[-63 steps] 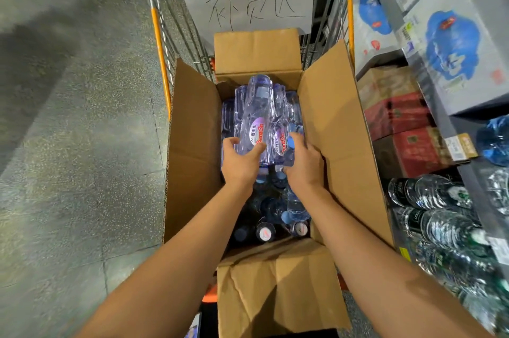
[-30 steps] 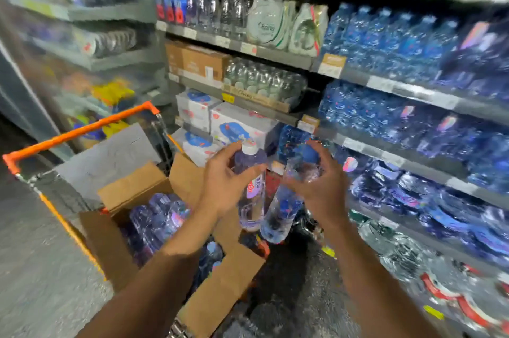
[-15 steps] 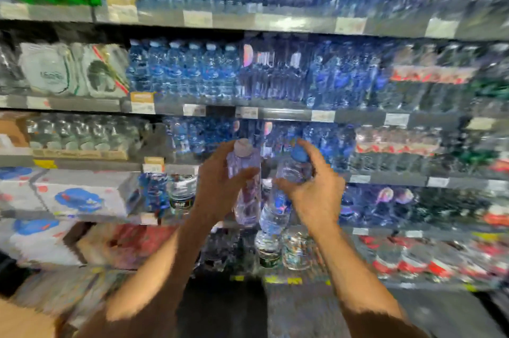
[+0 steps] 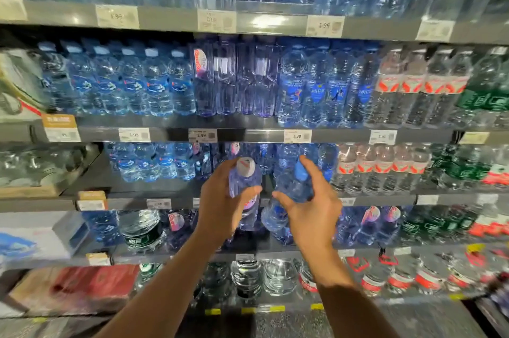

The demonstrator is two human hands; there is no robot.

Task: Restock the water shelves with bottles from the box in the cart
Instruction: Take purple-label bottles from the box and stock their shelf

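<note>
Now the left hand (image 4: pixel 220 208) curls its fingers around a square violet plastic bottle with a white cap (image 4: pixel 245 194). Beside it, the right hand (image 4: pixel 311 211) clamps a round clear-blue plastic bottle with a blue cap (image 4: pixel 292 188), both before the grey metal shelves (image 4: pixel 170 132).

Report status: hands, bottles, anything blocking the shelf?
Left hand grips white-capped bottle. Right hand grips blue-capped bottle. Both held up before shelf; nothing between.

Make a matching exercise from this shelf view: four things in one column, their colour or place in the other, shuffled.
Things:
1. bottle in left hand
2. bottle in right hand
3. red-labelled bottles
4. green-labelled bottles

Colour or place:
A. far right of the shelf
B. blue cap
C. white cap
D. directly left of the green-labelled ones

Pairs: 1-C, 2-B, 3-D, 4-A
</note>
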